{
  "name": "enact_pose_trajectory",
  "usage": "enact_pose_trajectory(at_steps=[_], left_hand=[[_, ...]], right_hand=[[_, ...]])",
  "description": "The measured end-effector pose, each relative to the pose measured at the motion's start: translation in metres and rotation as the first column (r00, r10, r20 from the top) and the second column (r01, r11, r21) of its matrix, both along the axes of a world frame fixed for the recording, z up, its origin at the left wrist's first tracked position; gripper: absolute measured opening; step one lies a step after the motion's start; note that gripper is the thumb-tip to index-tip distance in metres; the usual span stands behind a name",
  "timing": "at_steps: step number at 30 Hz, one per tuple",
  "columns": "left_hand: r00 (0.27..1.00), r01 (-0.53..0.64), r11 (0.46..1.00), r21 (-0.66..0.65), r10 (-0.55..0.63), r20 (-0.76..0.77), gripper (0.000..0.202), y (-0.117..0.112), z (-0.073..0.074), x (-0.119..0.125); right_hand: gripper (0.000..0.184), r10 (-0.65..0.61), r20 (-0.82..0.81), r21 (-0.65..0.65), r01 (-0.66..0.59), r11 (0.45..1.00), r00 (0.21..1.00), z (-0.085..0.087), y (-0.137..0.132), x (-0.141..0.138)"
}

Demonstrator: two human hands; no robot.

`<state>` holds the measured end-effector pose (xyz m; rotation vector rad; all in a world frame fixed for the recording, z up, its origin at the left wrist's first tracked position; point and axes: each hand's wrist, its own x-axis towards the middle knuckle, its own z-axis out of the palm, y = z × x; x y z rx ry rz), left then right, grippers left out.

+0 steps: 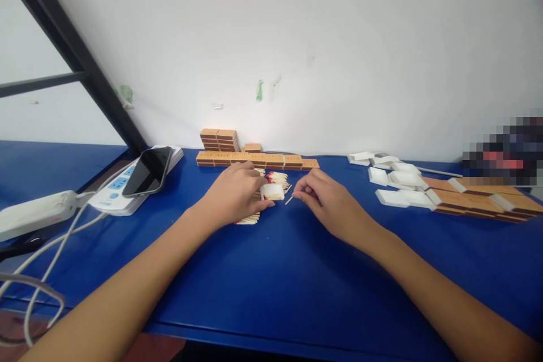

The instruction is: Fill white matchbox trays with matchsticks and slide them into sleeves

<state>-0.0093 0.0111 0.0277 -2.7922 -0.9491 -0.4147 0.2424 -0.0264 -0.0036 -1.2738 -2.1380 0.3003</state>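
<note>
My left hand lies over a heap of loose red-tipped matches on the blue table, its fingers closed round a small white matchbox tray. More matches stick out under that hand's heel. My right hand hovers just to the right, fingertips pinched on a single matchstick pointing toward the tray. Both forearms reach in from the near edge.
A row and stack of orange matchboxes line the wall behind the hands. Empty white trays and orange box sleeves lie at the right. A phone rests on a white power strip at the left, with cables trailing.
</note>
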Motion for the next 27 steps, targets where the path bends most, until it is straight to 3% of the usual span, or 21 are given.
enact_pose_trajectory(at_steps=[6, 13, 22, 27], left_hand=[[1.000, -0.016, 0.999, 0.052, 0.015, 0.020, 0.034, 0.008, 0.001, -0.008], [0.999, -0.010, 0.998, 0.063, 0.008, 0.040, 0.035, 0.009, 0.001, -0.010], [0.999, -0.024, 0.998, 0.064, 0.021, 0.036, 0.034, 0.010, 0.002, -0.012], [0.999, -0.046, 0.996, 0.070, 0.044, 0.026, 0.035, 0.013, 0.004, -0.015]], right_hand=[[0.009, 0.025, 0.053, -0.043, -0.023, 0.999, 0.998, -0.007, 0.016, 0.025], [0.020, 0.032, 0.113, -0.055, -0.026, 0.998, 0.993, -0.026, 0.030, 0.016], [0.011, 0.095, 0.146, -0.104, -0.080, 0.991, 0.985, -0.015, 0.025, 0.020], [0.010, 0.099, 0.100, -0.054, -0.094, 0.994, 0.990, -0.016, 0.020, 0.010]])
